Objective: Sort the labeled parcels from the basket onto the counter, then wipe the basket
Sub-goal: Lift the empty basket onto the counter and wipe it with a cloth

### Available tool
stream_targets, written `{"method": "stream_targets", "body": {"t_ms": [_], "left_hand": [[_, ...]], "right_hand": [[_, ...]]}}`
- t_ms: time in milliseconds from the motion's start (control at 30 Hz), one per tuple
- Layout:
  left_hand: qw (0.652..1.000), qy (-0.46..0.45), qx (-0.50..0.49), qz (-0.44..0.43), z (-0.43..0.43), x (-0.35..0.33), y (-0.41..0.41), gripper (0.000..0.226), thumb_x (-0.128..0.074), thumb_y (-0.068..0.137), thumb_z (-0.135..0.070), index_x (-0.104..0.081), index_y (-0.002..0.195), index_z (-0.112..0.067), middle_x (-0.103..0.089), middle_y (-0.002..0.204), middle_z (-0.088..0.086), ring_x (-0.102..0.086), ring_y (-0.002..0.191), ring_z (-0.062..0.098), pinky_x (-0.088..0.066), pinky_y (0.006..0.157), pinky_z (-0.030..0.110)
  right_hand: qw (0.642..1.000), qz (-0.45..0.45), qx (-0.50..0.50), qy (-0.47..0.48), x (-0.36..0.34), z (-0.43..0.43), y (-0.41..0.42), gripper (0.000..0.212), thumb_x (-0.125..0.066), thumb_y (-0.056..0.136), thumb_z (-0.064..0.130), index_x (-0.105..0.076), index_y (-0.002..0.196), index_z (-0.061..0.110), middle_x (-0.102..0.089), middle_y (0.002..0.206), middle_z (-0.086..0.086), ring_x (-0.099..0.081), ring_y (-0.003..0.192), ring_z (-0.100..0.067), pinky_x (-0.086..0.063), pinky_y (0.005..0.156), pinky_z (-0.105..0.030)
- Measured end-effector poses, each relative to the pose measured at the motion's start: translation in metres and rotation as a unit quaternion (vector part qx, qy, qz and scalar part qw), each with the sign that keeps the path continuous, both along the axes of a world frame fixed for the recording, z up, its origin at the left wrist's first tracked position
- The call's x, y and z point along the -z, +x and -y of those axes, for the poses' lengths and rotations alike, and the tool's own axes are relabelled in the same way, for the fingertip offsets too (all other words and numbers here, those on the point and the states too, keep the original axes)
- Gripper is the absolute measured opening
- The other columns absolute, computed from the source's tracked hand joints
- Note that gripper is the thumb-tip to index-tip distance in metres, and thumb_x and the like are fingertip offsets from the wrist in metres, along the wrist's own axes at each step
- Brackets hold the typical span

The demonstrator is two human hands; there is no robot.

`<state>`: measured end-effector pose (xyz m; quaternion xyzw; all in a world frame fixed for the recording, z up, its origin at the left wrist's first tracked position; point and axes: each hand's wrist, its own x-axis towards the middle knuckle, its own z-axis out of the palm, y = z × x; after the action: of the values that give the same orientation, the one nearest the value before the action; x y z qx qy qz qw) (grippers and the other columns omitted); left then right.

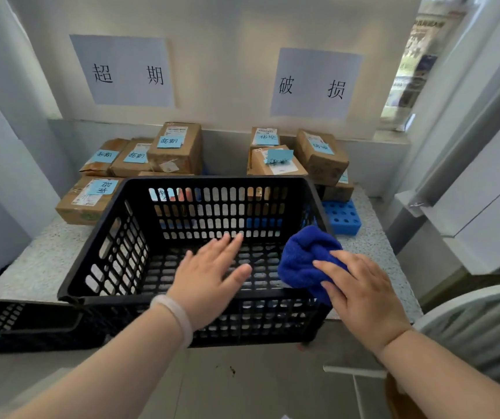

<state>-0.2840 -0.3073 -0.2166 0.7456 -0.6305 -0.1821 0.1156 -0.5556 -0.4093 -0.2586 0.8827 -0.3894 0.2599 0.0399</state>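
A black slotted plastic basket (97,246) sits on the speckled counter (40,267), its front hanging over the counter's edge. No parcel shows inside it. My left hand (209,279) hovers flat over the basket's opening with fingers straight. My right hand (360,294) grips a bunched blue cloth (303,258) at the basket's right front corner. Brown cardboard parcels with blue labels stand in two groups behind the basket: a left group (173,149) and a right group (321,155).
Two paper signs (125,71) (315,86) hang on the back wall above the parcel groups. A blue holed block (342,217) lies right of the basket. A second black basket (7,325) sits lower left. A grey chair back (478,325) is at lower right.
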Motion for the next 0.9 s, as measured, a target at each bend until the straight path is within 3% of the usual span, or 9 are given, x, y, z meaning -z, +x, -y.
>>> {"method": "stream_targets", "body": {"t_ms": [100, 200, 333, 467, 667, 733, 767, 800, 900], "left_hand": [[0.997, 0.020, 0.074, -0.025, 0.009, 0.006, -0.022, 0.093, 0.013, 0.065, -0.091, 0.006, 0.150, -0.053, 0.002, 0.163, -0.024, 0.006, 0.151, 0.002, 0.003, 0.122, 0.042], [0.989, 0.045, 0.139, -0.005, 0.012, 0.009, -0.036, 0.094, 0.020, 0.060, -0.091, 0.006, 0.146, -0.057, 0.002, 0.159, -0.030, 0.006, 0.150, 0.000, 0.003, 0.123, 0.040], [0.982, 0.056, 0.165, 0.076, 0.008, 0.010, -0.044, 0.094, 0.016, 0.066, -0.081, -0.002, 0.153, -0.050, -0.008, 0.160, -0.030, 0.004, 0.150, -0.001, 0.009, 0.119, 0.033], [0.981, 0.054, 0.170, 0.075, 0.008, 0.010, -0.042, 0.094, 0.016, 0.064, -0.085, -0.001, 0.151, -0.055, -0.006, 0.158, -0.034, 0.006, 0.149, -0.003, 0.014, 0.115, 0.028], [0.979, 0.083, 0.178, 0.047, 0.014, 0.006, -0.042, 0.085, 0.012, 0.066, -0.090, -0.002, 0.146, -0.063, -0.004, 0.152, -0.044, 0.010, 0.144, -0.012, 0.009, 0.117, 0.029], [0.979, 0.052, 0.179, 0.081, 0.014, 0.012, -0.037, 0.073, 0.003, 0.080, -0.088, -0.016, 0.146, -0.063, -0.018, 0.148, -0.045, -0.008, 0.144, -0.012, -0.012, 0.120, 0.030], [0.979, 0.072, 0.174, 0.085, 0.014, 0.014, -0.034, 0.065, -0.007, 0.089, -0.083, -0.029, 0.146, -0.059, -0.032, 0.145, -0.043, -0.026, 0.140, -0.011, -0.030, 0.115, 0.028], [0.975, 0.089, 0.182, 0.089, 0.014, 0.016, -0.032, 0.061, -0.015, 0.094, -0.079, -0.038, 0.144, -0.054, -0.044, 0.140, -0.040, -0.041, 0.133, -0.010, -0.038, 0.109, 0.026], [0.977, 0.099, 0.181, 0.059, 0.015, 0.024, -0.029, 0.059, -0.021, 0.095, -0.076, -0.048, 0.140, -0.050, -0.052, 0.135, -0.036, -0.054, 0.122, -0.009, -0.033, 0.099, 0.029]], "right_hand": [[0.995, 0.028, 0.069, 0.072, -0.007, 0.012, 0.000, 0.042, -0.051, 0.091, 0.041, -0.067, 0.124, 0.020, -0.059, 0.122, -0.011, -0.057, 0.104, -0.035, -0.049, 0.091, -0.049], [0.984, -0.009, 0.095, 0.150, -0.017, 0.026, 0.002, 0.049, -0.063, 0.092, 0.038, -0.055, 0.138, 0.024, -0.052, 0.131, -0.007, -0.048, 0.118, -0.031, -0.039, 0.104, -0.043], [0.970, -0.031, 0.119, 0.209, -0.027, 0.051, 0.008, 0.057, -0.057, 0.094, 0.044, -0.041, 0.147, 0.030, -0.049, 0.130, 0.001, -0.044, 0.119, -0.023, -0.038, 0.104, -0.035], [0.966, -0.042, 0.124, 0.225, -0.029, 0.075, 0.023, 0.055, -0.053, 0.096, 0.043, -0.038, 0.148, 0.032, -0.047, 0.133, 0.001, -0.045, 0.118, -0.024, -0.041, 0.102, -0.037], [0.964, -0.034, 0.133, 0.226, -0.030, 0.120, 0.047, 0.049, -0.049, 0.099, 0.042, -0.039, 0.146, 0.030, -0.048, 0.131, -0.002, -0.047, 0.117, -0.026, -0.045, 0.094, -0.039], [0.964, -0.037, 0.135, 0.226, -0.028, 0.137, 0.055, 0.049, -0.048, 0.099, 0.043, -0.038, 0.145, 0.031, -0.048, 0.130, -0.002, -0.048, 0.115, -0.026, -0.047, 0.092, -0.041], [0.964, -0.039, 0.135, 0.225, -0.027, 0.144, 0.058, 0.049, -0.047, 0.099, 0.043, -0.038, 0.145, 0.031, -0.047, 0.130, -0.003, -0.048, 0.115, -0.027, -0.047, 0.092, -0.041], [0.965, -0.042, 0.134, 0.223, -0.026, 0.152, 0.062, 0.049, -0.046, 0.099, 0.043, -0.038, 0.145, 0.030, -0.047, 0.130, -0.003, -0.048, 0.115, -0.027, -0.047, 0.093, -0.041], [0.963, -0.041, 0.134, 0.232, -0.027, 0.176, 0.075, 0.050, -0.046, 0.100, 0.043, -0.037, 0.147, 0.028, -0.046, 0.133, -0.006, -0.048, 0.117, -0.031, -0.046, 0.095, -0.043]]}}
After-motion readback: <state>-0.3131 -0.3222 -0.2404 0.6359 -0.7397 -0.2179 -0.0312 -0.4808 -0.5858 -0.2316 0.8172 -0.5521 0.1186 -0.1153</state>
